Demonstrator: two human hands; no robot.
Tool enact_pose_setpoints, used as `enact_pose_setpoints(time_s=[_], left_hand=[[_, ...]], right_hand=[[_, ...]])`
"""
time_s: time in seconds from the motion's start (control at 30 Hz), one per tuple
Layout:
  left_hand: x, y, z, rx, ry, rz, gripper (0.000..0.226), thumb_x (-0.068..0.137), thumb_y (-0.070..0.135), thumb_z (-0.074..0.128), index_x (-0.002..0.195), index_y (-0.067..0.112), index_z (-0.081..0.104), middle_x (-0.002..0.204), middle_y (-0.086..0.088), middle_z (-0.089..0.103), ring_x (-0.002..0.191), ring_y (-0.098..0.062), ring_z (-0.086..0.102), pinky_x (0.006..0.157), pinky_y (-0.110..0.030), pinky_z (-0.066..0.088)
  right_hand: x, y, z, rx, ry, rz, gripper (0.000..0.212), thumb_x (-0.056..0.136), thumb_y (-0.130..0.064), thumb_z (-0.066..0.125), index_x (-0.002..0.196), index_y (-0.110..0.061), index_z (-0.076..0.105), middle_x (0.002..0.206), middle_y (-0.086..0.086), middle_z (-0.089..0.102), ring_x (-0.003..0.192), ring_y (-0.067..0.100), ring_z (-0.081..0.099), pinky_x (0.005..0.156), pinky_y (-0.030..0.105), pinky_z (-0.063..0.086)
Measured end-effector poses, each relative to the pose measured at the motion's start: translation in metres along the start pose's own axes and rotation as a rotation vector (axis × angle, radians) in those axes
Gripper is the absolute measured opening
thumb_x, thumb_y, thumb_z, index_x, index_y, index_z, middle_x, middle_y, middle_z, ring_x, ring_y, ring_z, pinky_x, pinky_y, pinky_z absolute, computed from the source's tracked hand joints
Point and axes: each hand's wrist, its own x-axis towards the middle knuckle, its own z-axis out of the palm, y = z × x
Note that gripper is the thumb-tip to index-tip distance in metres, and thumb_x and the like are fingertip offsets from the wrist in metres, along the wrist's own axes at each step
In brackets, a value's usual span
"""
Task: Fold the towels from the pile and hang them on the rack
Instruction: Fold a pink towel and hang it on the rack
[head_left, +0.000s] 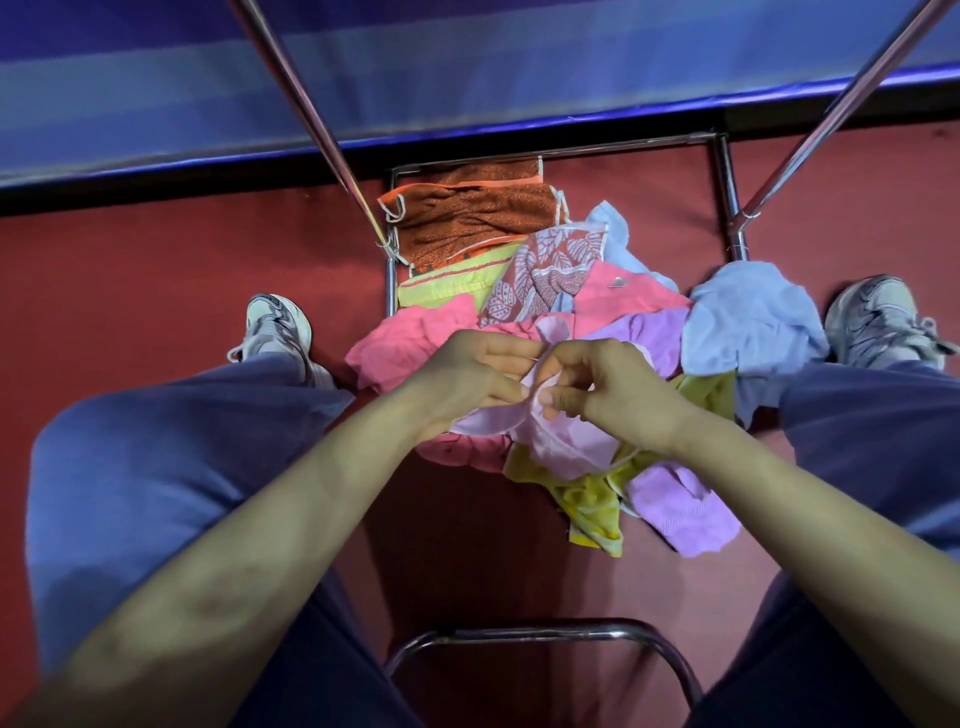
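Left grip (467, 374) and right grip (613, 389) are both pinching the same pale pink towel (566, 441), thumbs against curled fingers, right at its top edge. The two grips sit almost knuckle to knuckle, so the bit of cloth between them is tiny and bunched up. The rest of that towel hangs crumpled just below and on the near side of the grips, drooping onto the pile (623, 296).

The pile is directly under the grips on the red floor (156, 270), between the person's knees. There's a hot pink towel (405, 343) sticking out to the left, a lilac towel (639, 332) just right of the grips, a light blue towel (748, 322) further right, and a yellow towel (592, 504) at the near side, all jumbled and overlapping.

On the far side of the pile is the rack (727, 182), a metal frame with two slanted poles running up out of view. Inside its outline, far left, lies a brown-orange towel (478, 218) folded fairly flat, with a yellow-green towel (452, 286) just nearer and a leaf-print cloth (550, 270) to its right, touching the pile. Can't tell exactly which rail each one rests on from this angle.

A grey shoe (275, 327) sits on the floor left of the pile.
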Motion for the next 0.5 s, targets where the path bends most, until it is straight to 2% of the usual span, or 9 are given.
enact_pose_setpoints(time_s=[0.07,0.17,0.3,0.4,0.5], left_hand=[[0.0002,0.001,-0.0009,0.004,0.004,0.006,0.052,0.069,-0.019,0.066,0.108,0.015,0.069,0.09,0.001,0.074,0.087,-0.011,0.069,0.075,-0.022,0.057],[-0.001,0.0032,-0.0009,0.033,0.019,0.032,0.055,0.058,-0.01,0.068,0.107,0.015,0.069,0.093,-0.006,0.071,0.084,-0.011,0.068,0.073,-0.022,0.058],[-0.0023,0.0055,-0.0016,0.137,0.03,0.076,0.052,0.072,-0.027,0.065,0.107,0.01,0.068,0.089,-0.009,0.071,0.078,-0.014,0.069,0.077,-0.029,0.058],[-0.004,0.0085,-0.0018,0.211,0.027,0.081,0.054,0.073,-0.028,0.064,0.113,0.009,0.067,0.088,-0.009,0.072,0.077,-0.01,0.07,0.079,-0.031,0.058],[-0.0052,0.0097,-0.001,0.262,0.028,0.085,0.055,0.074,-0.028,0.061,0.117,0.007,0.067,0.086,-0.006,0.072,0.075,-0.007,0.07,0.076,-0.026,0.059]], right_hand=[[0.0015,0.0019,0.0005,0.005,0.018,0.014,0.01,0.086,-0.017,0.076,0.089,-0.016,0.067,0.067,-0.004,0.073,0.06,0.001,0.059,0.074,0.029,0.051],[0.0026,0.0032,0.0014,0.002,0.034,0.025,0.012,0.085,-0.022,0.077,0.086,-0.018,0.066,0.066,-0.003,0.073,0.064,0.008,0.062,0.076,0.032,0.05],[0.0017,0.0021,0.0016,-0.077,0.05,0.022,0.014,0.084,-0.027,0.078,0.082,-0.019,0.067,0.064,-0.006,0.071,0.066,0.006,0.062,0.072,0.024,0.045],[0.0019,0.0014,0.001,-0.111,0.057,0.031,0.013,0.084,-0.028,0.078,0.08,-0.022,0.067,0.06,-0.009,0.066,0.061,0.0,0.058,0.066,0.018,0.042],[0.0026,0.002,0.0011,-0.135,0.051,0.038,0.012,0.084,-0.027,0.078,0.08,-0.024,0.067,0.055,-0.013,0.061,0.057,-0.004,0.055,0.059,0.01,0.037]])
